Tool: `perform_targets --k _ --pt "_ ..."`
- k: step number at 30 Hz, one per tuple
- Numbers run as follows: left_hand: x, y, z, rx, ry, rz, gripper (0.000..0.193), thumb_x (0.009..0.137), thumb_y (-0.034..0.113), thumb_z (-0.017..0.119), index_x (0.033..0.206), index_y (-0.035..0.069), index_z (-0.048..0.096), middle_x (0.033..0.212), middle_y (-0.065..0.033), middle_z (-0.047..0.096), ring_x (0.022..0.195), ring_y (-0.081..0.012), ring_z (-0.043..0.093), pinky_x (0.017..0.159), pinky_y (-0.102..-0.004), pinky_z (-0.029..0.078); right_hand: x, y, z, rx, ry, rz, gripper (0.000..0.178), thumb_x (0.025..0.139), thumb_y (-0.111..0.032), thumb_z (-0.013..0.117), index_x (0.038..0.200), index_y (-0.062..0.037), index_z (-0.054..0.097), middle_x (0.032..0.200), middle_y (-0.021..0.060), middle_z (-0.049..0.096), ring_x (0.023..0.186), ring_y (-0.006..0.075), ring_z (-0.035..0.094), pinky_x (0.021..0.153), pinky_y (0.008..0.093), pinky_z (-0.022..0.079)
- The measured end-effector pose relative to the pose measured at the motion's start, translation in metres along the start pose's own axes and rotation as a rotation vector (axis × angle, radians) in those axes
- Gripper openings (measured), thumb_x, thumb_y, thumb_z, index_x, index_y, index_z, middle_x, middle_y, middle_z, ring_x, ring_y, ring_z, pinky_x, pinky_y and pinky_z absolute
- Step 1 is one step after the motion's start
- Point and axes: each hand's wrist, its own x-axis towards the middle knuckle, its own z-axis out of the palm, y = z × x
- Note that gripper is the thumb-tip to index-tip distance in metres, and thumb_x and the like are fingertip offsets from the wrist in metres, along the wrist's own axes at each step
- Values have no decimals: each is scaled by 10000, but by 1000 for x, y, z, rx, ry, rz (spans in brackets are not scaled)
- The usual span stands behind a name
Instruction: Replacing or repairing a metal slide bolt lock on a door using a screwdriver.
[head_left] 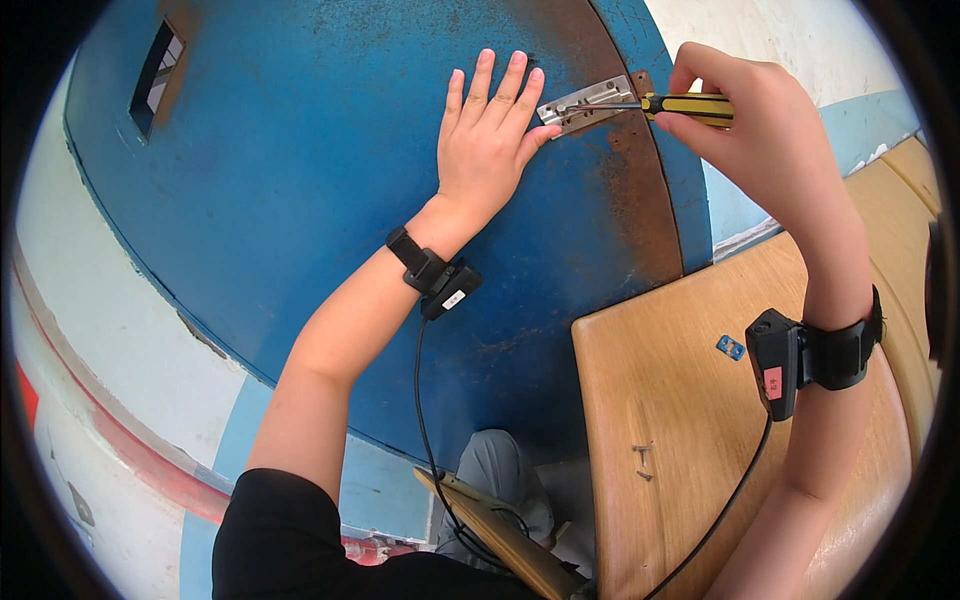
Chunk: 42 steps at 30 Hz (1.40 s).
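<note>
My left hand [485, 150] lies flat against a blue metal door [330, 180], fingers spread and pointing up. Its thumb reaches the left end of a silver slide-bolt latch [574, 125] near the door's rusty right edge. In my right hand [765, 130] is a screwdriver [700, 108] with a yellow and black handle, gripped between thumb and fingers. The screwdriver's shaft runs leftward across the latch, with its tip on or just over the metal; a screw under it is too small to make out. A small rusty plate [641, 82] sits beside the latch on the frame.
Below right stands a wooden tabletop [690, 420] with a few loose screws [643, 458] and a small blue piece with holes [730, 347]. A slot-like opening [157, 78] is at the door's upper left. Cables [420, 400] hang from my wrist straps. A wooden board [510, 535] is near my knee.
</note>
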Motion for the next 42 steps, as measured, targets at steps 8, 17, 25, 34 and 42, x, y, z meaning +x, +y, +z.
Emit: perform_targets --k 8,17,25,34,42 --pt "0 1 1 -6 7 -5 575 849 388 689 1347 129 566 1451 -76 489 1412 -303 348 1150 -490 235 -1 5 1 -8 21 -30 188 831 -143 728 874 -59 565 697 76 639 609 210 617 579 304 472" --pt "2 -1 -1 -150 65 -30 496 833 361 724 1249 115 610 1370 -52 561 1377 -291 399 1140 -502 258 1 7 -1 16 17 5 203 834 -144 727 858 -56 547 640 74 610 579 189 587 560 294 452" --pt "3 -3 -6 -227 111 -20 309 792 240 756 1064 126 662 1315 -35 602 1285 -265 496 1120 -496 278 4 -5 -19 25 -18 50 184 837 -140 719 862 -52 560 669 88 620 604 206 598 572 310 459" --pt "1 -4 -4 -170 104 3 300 766 278 788 1018 155 679 1276 -7 614 1231 -223 530 1083 -423 312 5 -29 -35 -201 -75 206 212 792 -176 745 800 -25 597 659 111 649 582 248 640 557 301 475" --pt "5 1 -5 -109 10 -18 483 823 324 737 1261 164 614 1390 -15 557 1352 -239 442 1134 -442 256 7 -33 -44 -255 -55 331 214 797 -178 748 774 -23 603 645 99 638 581 213 621 553 292 458"
